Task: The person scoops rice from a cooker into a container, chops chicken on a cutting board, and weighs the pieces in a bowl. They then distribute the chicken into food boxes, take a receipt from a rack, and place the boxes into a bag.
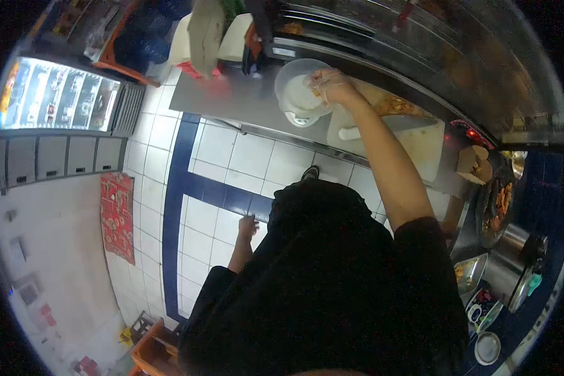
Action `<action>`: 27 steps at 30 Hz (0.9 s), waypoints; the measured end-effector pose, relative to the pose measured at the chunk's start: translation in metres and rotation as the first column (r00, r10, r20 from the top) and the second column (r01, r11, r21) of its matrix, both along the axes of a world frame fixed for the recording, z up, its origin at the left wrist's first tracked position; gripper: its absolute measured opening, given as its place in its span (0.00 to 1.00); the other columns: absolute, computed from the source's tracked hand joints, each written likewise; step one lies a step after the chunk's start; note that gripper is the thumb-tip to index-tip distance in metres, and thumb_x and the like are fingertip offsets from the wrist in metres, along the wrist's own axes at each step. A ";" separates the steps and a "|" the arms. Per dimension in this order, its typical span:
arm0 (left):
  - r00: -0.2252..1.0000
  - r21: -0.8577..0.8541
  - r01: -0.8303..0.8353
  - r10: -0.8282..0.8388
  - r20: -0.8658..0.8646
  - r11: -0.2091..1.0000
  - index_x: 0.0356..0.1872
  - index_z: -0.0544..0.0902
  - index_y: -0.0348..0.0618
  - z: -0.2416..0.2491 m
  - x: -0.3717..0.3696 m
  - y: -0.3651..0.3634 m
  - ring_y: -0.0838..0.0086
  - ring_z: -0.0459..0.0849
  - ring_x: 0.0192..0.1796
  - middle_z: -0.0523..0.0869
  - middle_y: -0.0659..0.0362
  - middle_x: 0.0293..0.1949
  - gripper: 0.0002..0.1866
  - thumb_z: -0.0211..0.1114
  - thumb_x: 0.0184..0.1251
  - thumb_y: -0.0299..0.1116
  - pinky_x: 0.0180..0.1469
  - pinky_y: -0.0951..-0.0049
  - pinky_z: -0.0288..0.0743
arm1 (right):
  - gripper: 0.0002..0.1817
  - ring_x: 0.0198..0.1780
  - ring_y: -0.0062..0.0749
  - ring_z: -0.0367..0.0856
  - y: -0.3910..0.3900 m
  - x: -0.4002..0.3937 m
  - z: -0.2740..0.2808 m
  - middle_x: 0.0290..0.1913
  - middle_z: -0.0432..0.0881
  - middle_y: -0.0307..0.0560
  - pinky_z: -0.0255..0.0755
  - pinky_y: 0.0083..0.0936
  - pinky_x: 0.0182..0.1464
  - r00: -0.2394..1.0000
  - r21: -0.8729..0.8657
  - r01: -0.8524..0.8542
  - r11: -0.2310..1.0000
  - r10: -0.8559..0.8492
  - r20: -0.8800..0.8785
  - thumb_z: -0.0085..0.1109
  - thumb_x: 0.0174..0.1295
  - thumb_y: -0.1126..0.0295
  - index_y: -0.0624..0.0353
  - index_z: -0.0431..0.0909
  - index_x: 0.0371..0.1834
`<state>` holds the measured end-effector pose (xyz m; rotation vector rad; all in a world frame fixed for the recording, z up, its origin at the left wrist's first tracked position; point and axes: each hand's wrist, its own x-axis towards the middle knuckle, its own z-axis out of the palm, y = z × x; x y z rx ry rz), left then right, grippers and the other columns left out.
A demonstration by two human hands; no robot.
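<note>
Over a clear round bowl [292,88] on a white kitchen scale [302,119], my right hand [331,86] is closed, apparently in a thin clear glove. Its fingers pinch something small and yellowish-brown that I cannot make out. Beside the scale, a white cutting board [420,147] lies on the steel counter, bearing a knife with a white handle [349,133] and a pile of chopped brown food [398,106]. Down at my side, above the tiled floor, my left hand [249,226] hangs bare with its fingers curled; whether it holds anything is too small to tell.
A cardboard box [473,164] of food stands right of the board, near a dark pan [498,203] of food and a large steel pot [507,260]. Far left are a lit display fridge [59,97] and a red patterned mat [118,216]. An orange crate [153,352] sits at lower left.
</note>
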<state>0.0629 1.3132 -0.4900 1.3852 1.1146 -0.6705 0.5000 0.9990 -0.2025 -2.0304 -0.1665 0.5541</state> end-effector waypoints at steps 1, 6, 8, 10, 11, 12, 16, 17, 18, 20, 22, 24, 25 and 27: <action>0.992 -0.045 -0.108 0.111 0.054 0.993 0.42 0.76 0.38 0.009 0.011 -0.004 0.71 0.79 0.20 0.83 0.52 0.30 0.15 0.55 0.67 0.41 0.16 0.75 0.65 | 0.20 0.36 0.28 0.80 0.006 0.005 -0.002 0.36 0.82 0.44 0.73 0.21 0.37 1.000 -0.002 -0.022 1.000 0.022 -0.002 0.67 0.53 0.62 0.59 0.78 0.47; 0.931 -0.009 -0.317 0.313 0.189 0.948 0.49 0.74 0.38 0.046 0.041 -0.037 0.73 0.78 0.20 0.83 0.52 0.31 0.20 0.57 0.66 0.44 0.16 0.76 0.65 | 0.20 0.36 0.32 0.80 0.000 0.011 0.004 0.39 0.83 0.49 0.74 0.27 0.39 0.999 0.024 -0.026 0.999 0.026 0.022 0.64 0.56 0.63 0.60 0.77 0.50; 0.973 0.044 -0.181 0.172 0.152 0.983 0.47 0.75 0.37 0.040 0.035 -0.043 0.73 0.78 0.19 0.83 0.51 0.29 0.19 0.56 0.66 0.43 0.15 0.76 0.64 | 0.20 0.36 0.31 0.80 -0.008 0.009 0.006 0.40 0.83 0.49 0.74 0.28 0.40 0.998 0.013 -0.027 1.000 0.026 0.058 0.63 0.57 0.64 0.60 0.77 0.51; 0.993 0.056 -0.080 0.075 0.090 0.995 0.46 0.75 0.37 0.037 0.022 -0.045 0.73 0.78 0.19 0.83 0.51 0.29 0.18 0.56 0.66 0.42 0.14 0.76 0.64 | 0.20 0.37 0.31 0.82 -0.014 0.012 0.015 0.41 0.83 0.50 0.75 0.28 0.40 0.997 -0.105 0.022 0.994 -0.013 0.083 0.61 0.57 0.63 0.58 0.77 0.52; 0.997 0.048 -0.063 0.061 0.054 0.997 0.46 0.75 0.37 0.033 0.011 -0.045 0.73 0.78 0.19 0.83 0.51 0.29 0.18 0.56 0.66 0.42 0.14 0.76 0.64 | 0.20 0.37 0.31 0.82 -0.015 0.010 0.019 0.41 0.83 0.50 0.75 0.28 0.40 0.996 -0.103 0.032 0.994 -0.023 0.082 0.61 0.57 0.63 0.58 0.77 0.52; 0.998 0.043 -0.059 0.059 0.019 0.997 0.46 0.75 0.37 0.030 0.001 -0.044 0.73 0.78 0.18 0.83 0.51 0.29 0.18 0.55 0.66 0.42 0.14 0.76 0.64 | 0.20 0.37 0.34 0.82 -0.017 0.008 0.021 0.43 0.82 0.52 0.76 0.29 0.42 0.996 -0.068 0.080 0.994 -0.077 0.039 0.61 0.57 0.63 0.58 0.77 0.51; 0.989 0.041 -0.107 0.111 -0.096 0.993 0.45 0.76 0.36 0.025 -0.025 -0.033 0.72 0.78 0.18 0.83 0.51 0.29 0.17 0.55 0.67 0.41 0.14 0.76 0.64 | 0.16 0.40 0.43 0.83 -0.035 0.008 -0.008 0.45 0.82 0.56 0.75 0.34 0.46 0.924 -0.254 0.023 0.967 0.077 0.375 0.58 0.58 0.64 0.57 0.79 0.48; 0.986 0.048 -0.122 0.126 -0.109 0.991 0.45 0.76 0.36 0.025 -0.026 -0.029 0.72 0.78 0.18 0.83 0.51 0.29 0.16 0.55 0.67 0.40 0.14 0.76 0.64 | 0.16 0.40 0.43 0.83 -0.033 0.005 -0.003 0.45 0.82 0.56 0.75 0.34 0.46 0.926 -0.254 0.034 0.967 0.065 0.372 0.58 0.58 0.64 0.57 0.79 0.48; 0.984 0.054 -0.133 0.138 -0.108 0.990 0.45 0.76 0.36 0.026 -0.022 -0.025 0.72 0.78 0.18 0.83 0.51 0.29 0.16 0.54 0.67 0.40 0.14 0.76 0.64 | 0.15 0.43 0.45 0.82 -0.024 0.001 0.008 0.46 0.82 0.56 0.74 0.35 0.48 0.940 -0.350 0.039 0.936 0.084 0.330 0.55 0.60 0.64 0.57 0.79 0.47; 0.982 0.070 -0.154 0.161 -0.103 0.986 0.44 0.76 0.36 0.029 -0.013 -0.018 0.72 0.78 0.18 0.83 0.51 0.29 0.16 0.54 0.67 0.39 0.13 0.76 0.64 | 0.14 0.46 0.46 0.82 -0.010 -0.009 0.030 0.46 0.82 0.56 0.74 0.37 0.50 0.956 -0.442 0.035 0.896 0.099 0.276 0.53 0.61 0.63 0.57 0.80 0.46; 0.981 0.079 -0.174 0.180 -0.076 0.982 0.44 0.76 0.35 0.035 0.005 -0.016 0.72 0.78 0.18 0.83 0.51 0.29 0.15 0.54 0.67 0.39 0.13 0.76 0.64 | 0.16 0.50 0.48 0.80 -0.002 -0.016 0.045 0.49 0.81 0.56 0.73 0.39 0.52 0.944 -0.544 -0.064 0.837 0.228 0.240 0.50 0.63 0.59 0.56 0.80 0.46; 0.980 0.084 -0.187 0.192 -0.059 0.979 0.44 0.76 0.35 0.043 0.025 -0.017 0.72 0.78 0.17 0.83 0.51 0.28 0.15 0.54 0.67 0.39 0.13 0.76 0.63 | 0.17 0.50 0.49 0.80 0.003 -0.017 0.038 0.49 0.80 0.57 0.72 0.40 0.52 0.945 -0.524 -0.045 0.851 0.207 0.254 0.49 0.63 0.58 0.56 0.80 0.45; 0.980 0.067 -0.200 0.200 0.017 0.977 0.46 0.76 0.35 0.047 0.033 -0.018 0.72 0.78 0.18 0.83 0.52 0.28 0.16 0.54 0.67 0.38 0.13 0.76 0.64 | 0.18 0.51 0.50 0.79 0.007 -0.016 0.033 0.50 0.80 0.57 0.72 0.41 0.53 0.945 -0.505 -0.025 0.863 0.185 0.269 0.48 0.64 0.56 0.57 0.80 0.45; 0.972 0.048 -0.221 0.215 0.093 0.974 0.48 0.75 0.36 0.051 0.043 -0.021 0.73 0.78 0.18 0.83 0.53 0.27 0.16 0.55 0.66 0.38 0.14 0.76 0.64 | 0.18 0.51 0.51 0.79 0.011 -0.012 0.014 0.49 0.80 0.58 0.72 0.41 0.53 0.936 -0.526 0.013 0.851 0.174 0.305 0.49 0.63 0.57 0.57 0.80 0.45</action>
